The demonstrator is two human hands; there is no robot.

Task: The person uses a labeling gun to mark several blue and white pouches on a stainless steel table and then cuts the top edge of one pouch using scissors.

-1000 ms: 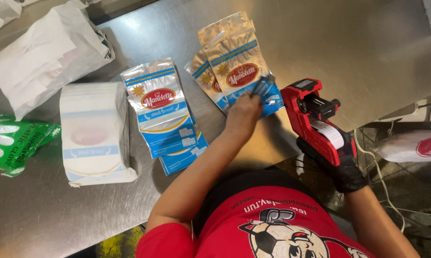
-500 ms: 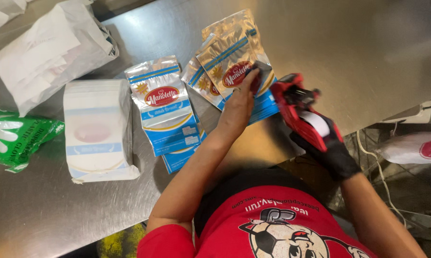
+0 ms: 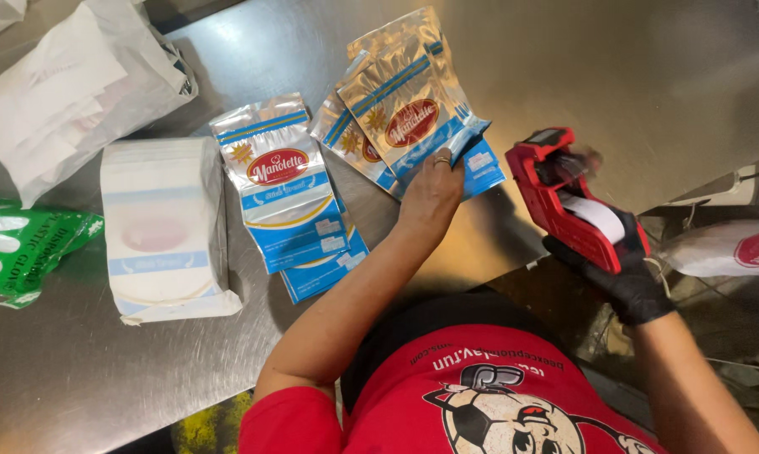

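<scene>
- Foil pouch (image 3: 409, 109) upper centre of frame, lifted off steel bench (image 3: 648, 76), pinched at lower edge by left hand (image 3: 430, 189).
- Red label gun (image 3: 569, 197) right of centre, clenched in gloved right hand (image 3: 623, 277).
- Best kept flat and taut, gun nose square to blue corner before squeezing.

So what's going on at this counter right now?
A person in a red shirt stands at a steel counter. Their left hand pinches the lower edge of a silver foil pouch on top of a fanned pile, lifting it slightly. Their right hand, in a black glove, grips a red label gun just off the pile, not touching it. Another pouch stack and a white wrapped bundle lie to the left.
</scene>
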